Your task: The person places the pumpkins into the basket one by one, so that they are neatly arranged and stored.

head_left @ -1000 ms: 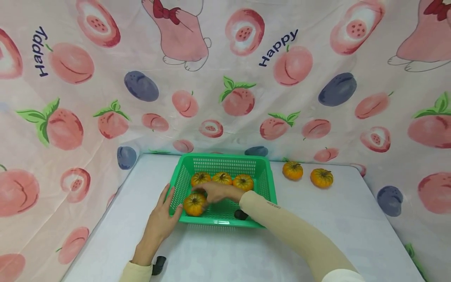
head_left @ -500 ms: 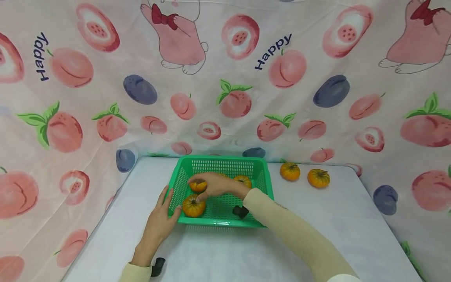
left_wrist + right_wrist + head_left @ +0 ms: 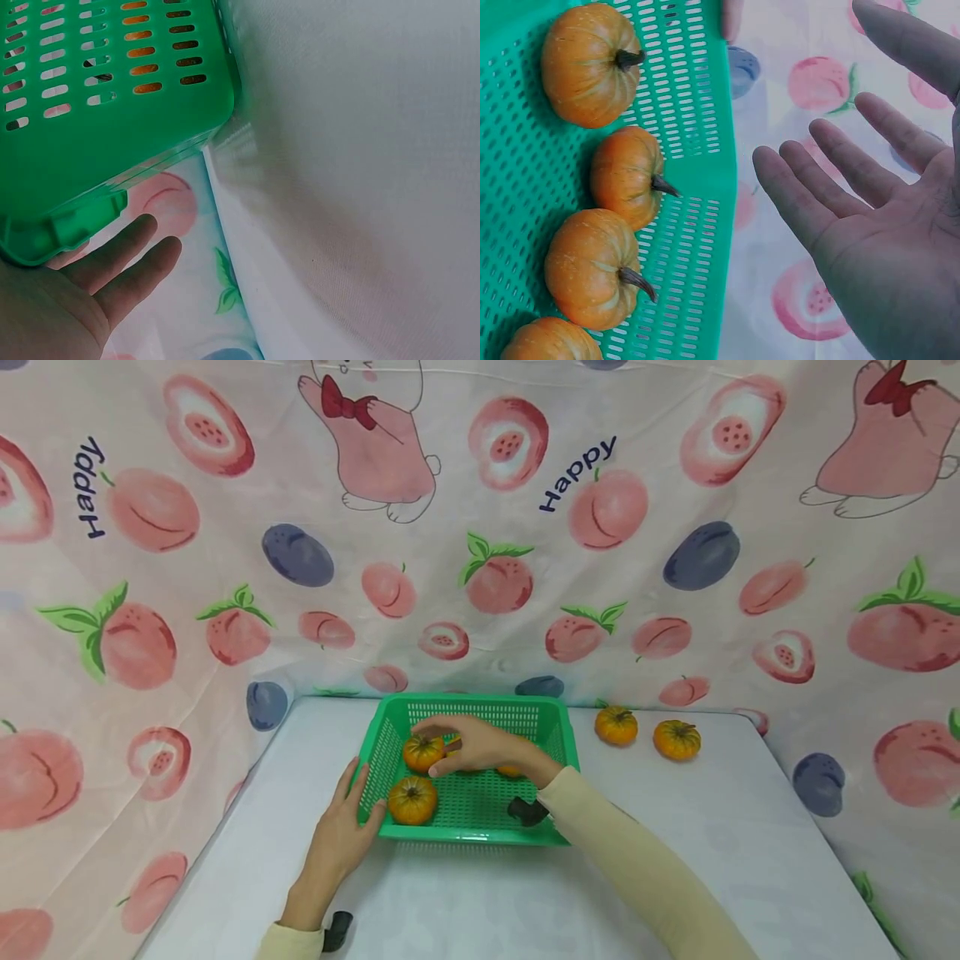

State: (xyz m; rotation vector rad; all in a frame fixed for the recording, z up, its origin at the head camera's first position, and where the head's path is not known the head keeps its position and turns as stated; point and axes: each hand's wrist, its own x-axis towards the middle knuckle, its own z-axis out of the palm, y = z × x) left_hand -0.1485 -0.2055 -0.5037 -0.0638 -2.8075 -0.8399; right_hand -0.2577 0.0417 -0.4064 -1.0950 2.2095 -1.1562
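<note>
A green plastic basket (image 3: 480, 837) stands on the white table with several small orange pumpkins in it, including one at the front left (image 3: 412, 800) and one at the back left (image 3: 423, 752). My right hand (image 3: 480, 745) hovers above the back row and partly hides the pumpkins there. In the right wrist view its fingers (image 3: 862, 165) are spread and hold nothing. My left hand (image 3: 347, 818) rests against the basket's left side, thumb near the front corner. The left wrist view shows its extended fingers (image 3: 127, 270) beside the green rim.
Two more pumpkins (image 3: 617, 726) (image 3: 677, 740) sit on the table to the right of the basket. A fruit-print cloth (image 3: 480, 510) hangs behind and beside the table (image 3: 675, 827). Black devices (image 3: 527, 812) (image 3: 337, 931) are worn at both wrists.
My right hand has let go of the front-left pumpkin and moved back, up and slightly right. That pumpkin stays in the basket's front-left corner. My left hand keeps its place.
</note>
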